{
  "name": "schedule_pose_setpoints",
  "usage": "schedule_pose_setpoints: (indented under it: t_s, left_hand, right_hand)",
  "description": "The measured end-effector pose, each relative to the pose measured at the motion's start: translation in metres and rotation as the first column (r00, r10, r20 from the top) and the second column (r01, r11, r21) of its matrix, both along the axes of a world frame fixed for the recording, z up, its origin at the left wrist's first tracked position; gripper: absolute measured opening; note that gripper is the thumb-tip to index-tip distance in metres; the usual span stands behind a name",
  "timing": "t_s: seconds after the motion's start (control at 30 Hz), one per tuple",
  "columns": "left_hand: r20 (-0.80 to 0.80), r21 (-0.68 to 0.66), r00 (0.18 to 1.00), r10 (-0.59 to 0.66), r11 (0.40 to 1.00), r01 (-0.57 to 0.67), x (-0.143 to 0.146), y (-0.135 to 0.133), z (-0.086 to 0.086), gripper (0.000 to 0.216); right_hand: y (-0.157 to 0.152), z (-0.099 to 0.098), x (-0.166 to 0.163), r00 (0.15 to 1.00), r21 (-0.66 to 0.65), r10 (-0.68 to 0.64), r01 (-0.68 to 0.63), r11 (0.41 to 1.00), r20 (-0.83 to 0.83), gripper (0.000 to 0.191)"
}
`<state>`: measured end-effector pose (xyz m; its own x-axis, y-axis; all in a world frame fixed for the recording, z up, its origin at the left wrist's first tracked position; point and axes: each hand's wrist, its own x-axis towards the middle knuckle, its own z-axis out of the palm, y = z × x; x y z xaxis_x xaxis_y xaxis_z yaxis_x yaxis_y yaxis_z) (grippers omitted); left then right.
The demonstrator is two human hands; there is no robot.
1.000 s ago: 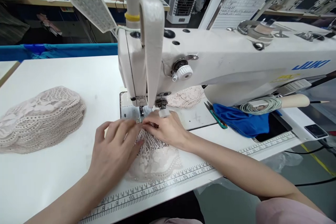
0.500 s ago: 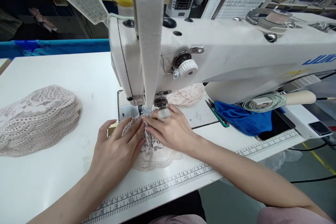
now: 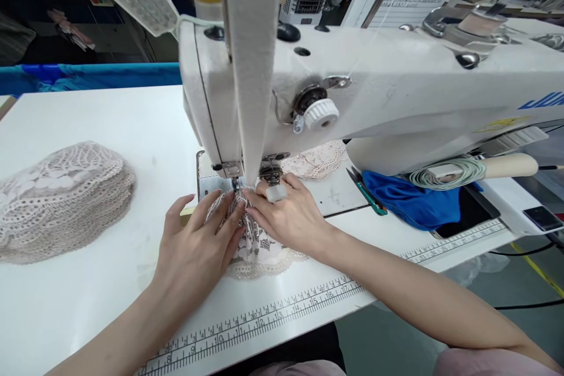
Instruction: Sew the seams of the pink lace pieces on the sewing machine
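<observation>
A piece of pale lace fabric [image 3: 259,252] lies gathered at the needle of the white sewing machine [image 3: 374,82], its scalloped edge spread toward me. From the left side, my left hand [image 3: 198,241] grips the lace with bent fingertips close to the presser foot [image 3: 235,184]. My right hand [image 3: 293,211] pinches the same lace from the right, its fingertips nearly meeting the left ones. Part of the right fingers is hidden behind the machine's white knob. Under the fingers, the exact grip on the fabric is partly covered.
A stack of lace pieces [image 3: 66,205] sits on the left of the table. More lace [image 3: 315,160] lies behind the needle. Green thread snips [image 3: 368,192], blue cloth [image 3: 409,200] and a dark phone [image 3: 471,211] are at right. A ruler tape [image 3: 264,323] runs along the front edge.
The lace has moved slightly toward the needle, away from me. My left fingers have shifted a little and spread; my right hand stays almost in place. The view has moved slightly.
</observation>
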<state>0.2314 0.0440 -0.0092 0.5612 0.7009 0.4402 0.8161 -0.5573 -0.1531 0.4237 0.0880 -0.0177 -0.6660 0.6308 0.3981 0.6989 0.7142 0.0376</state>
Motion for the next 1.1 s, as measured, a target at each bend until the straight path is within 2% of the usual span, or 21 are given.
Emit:
schedule_pose_setpoints:
  t_s: [1.1]
  left_hand:
    - [0.034,-0.033,0.999,0.037,0.999,-0.036,-0.0028,0.0024,-0.003,0.033]
  right_hand:
    - [0.0021,0.0032,-0.0014,0.999,0.009,-0.027,0.027,1.0,0.02,0.025]
